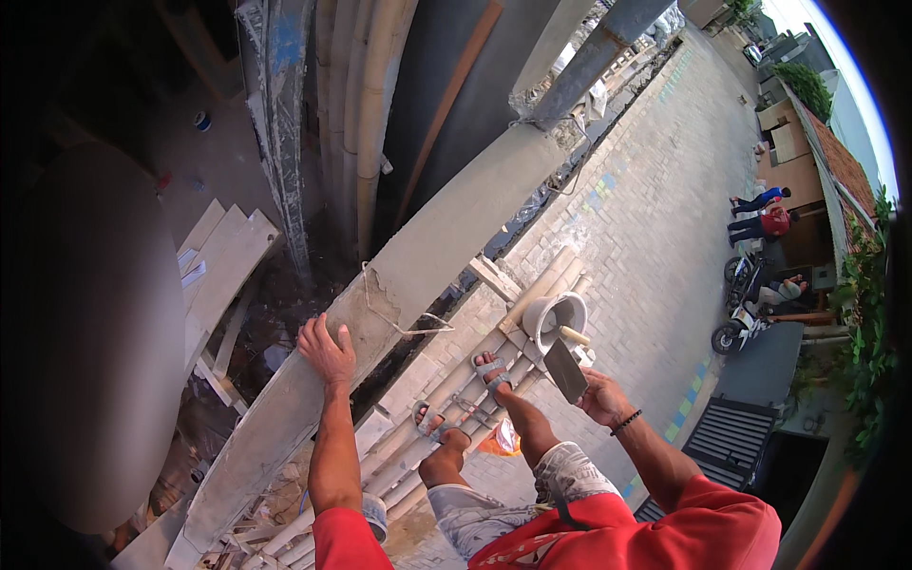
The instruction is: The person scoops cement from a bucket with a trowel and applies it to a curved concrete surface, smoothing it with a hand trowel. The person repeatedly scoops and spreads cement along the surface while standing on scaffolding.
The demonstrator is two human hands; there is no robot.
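While the left hand (329, 351) lay spread on the concrete beam (475, 209), the right hand (602, 397) gripped a trowel (564, 372) around 4 o'clock, bucket (535, 323) at its 12. Beam looked mostly smooth tbh; rough patch (384, 290) at the left hand's 1 o'clock seemed undone.

A bent wire (418, 332) juts over the ledge (456, 214), blocking the left hand (328, 353) just ahead. Past it the ledge top lies bare up to the post (600, 68). Between ledge and trowel (567, 372) is open air; below, bucket (538, 315) and poles (448, 385) obstruct.
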